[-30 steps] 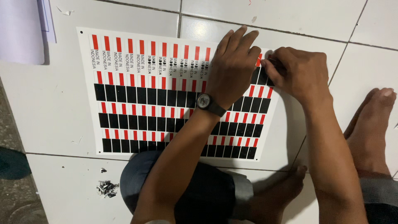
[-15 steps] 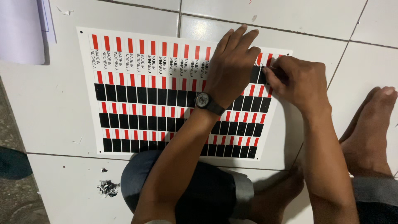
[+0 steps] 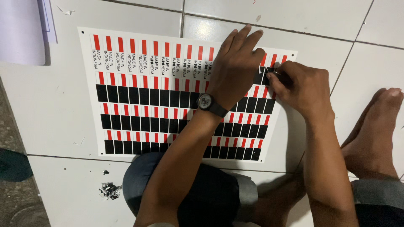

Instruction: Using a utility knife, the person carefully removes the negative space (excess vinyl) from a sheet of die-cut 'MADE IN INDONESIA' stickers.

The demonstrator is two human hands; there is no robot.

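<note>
Pinched between right hand (image 3: 301, 86) fingertips is a small black sticker piece (image 3: 269, 71) at the sticker sheet's (image 3: 139, 96) upper right corner; left hand (image 3: 235, 63), wristwatch (image 3: 207, 102) worn, is pressed flat on the sheet with fingers spread. Sheet is laid on white floor tiles (image 3: 59, 109), just beyond the bent knee (image 3: 202, 193); scrap bits (image 3: 110, 190) lie lower left

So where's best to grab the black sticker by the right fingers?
Probably its loose corner, pinched from the right: the right hand fingertips sit at the black sticker near the sheet's right edge, while the left hand presses the sheet flat.
</note>
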